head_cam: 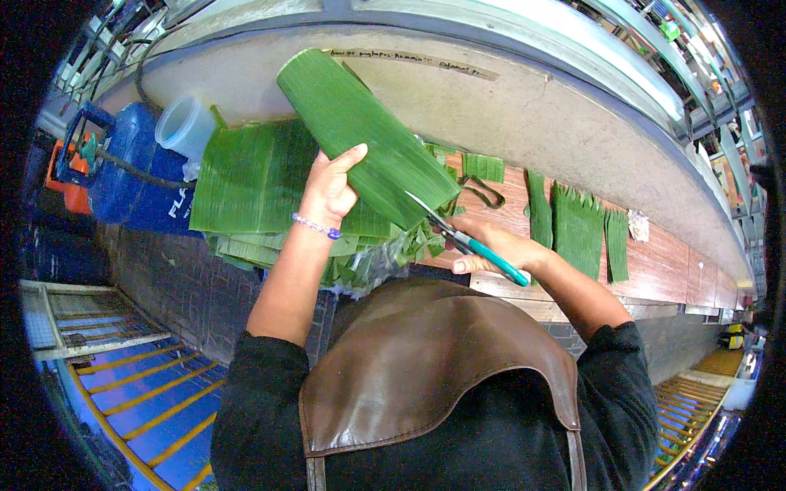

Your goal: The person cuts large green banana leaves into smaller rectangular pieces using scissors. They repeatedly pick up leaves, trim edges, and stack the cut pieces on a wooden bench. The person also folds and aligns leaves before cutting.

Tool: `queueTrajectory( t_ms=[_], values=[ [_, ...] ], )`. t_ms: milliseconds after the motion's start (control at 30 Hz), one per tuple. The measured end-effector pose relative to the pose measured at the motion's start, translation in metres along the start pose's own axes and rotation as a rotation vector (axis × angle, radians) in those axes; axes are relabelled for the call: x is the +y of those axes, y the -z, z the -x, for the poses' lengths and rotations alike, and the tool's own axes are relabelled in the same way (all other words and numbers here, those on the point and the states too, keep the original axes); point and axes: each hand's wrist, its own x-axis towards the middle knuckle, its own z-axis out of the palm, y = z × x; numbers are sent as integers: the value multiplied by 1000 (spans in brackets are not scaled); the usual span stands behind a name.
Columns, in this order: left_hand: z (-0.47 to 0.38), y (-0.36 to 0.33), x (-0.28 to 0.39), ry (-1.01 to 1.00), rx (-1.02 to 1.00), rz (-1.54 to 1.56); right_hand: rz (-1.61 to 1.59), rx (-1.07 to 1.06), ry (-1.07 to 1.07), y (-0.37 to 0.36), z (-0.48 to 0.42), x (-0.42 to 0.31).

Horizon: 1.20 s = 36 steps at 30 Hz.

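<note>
My left hand [334,184] grips a long piece of banana leaf [362,129], thumb on top and the other fingers hidden beneath it. In my right hand [491,242] is a pair of scissors [485,248] with teal handles. Their blades are parted at the leaf's lower right end, one blade lying over the green surface. A large stack of banana leaves [245,178] lies under and left of the held piece. Leaf scraps [420,242] and clear plastic [374,270] gather below the blades, close to my brown apron [442,362].
Cut leaf pieces [577,230] and a dark leaf strip [485,193] lie on the wood-patterned table [657,264]. A blue gas cylinder [135,166] and a translucent plastic container [184,126] stand left. Behind runs a low wall [522,110] bearing a taped handwritten strip. Yellow railings [147,399] flank the floor.
</note>
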Motion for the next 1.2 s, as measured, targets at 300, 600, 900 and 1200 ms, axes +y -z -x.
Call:
queueTrajectory(
  t_ms=[300,600,900,1200],
  values=[
    [9,-6,-2,-100,-4,-74,38,112,118,-7,-3,1],
    [16,-6,3,-124,-19,-96,68,202,18,-23,-5,-1],
    [12,2,11,-105,-50,-100,48,255,-86,-36,-8,-1],
    [3,10,13,-87,-18,-120,-11,334,-4,-39,-21,10]
  ],
)
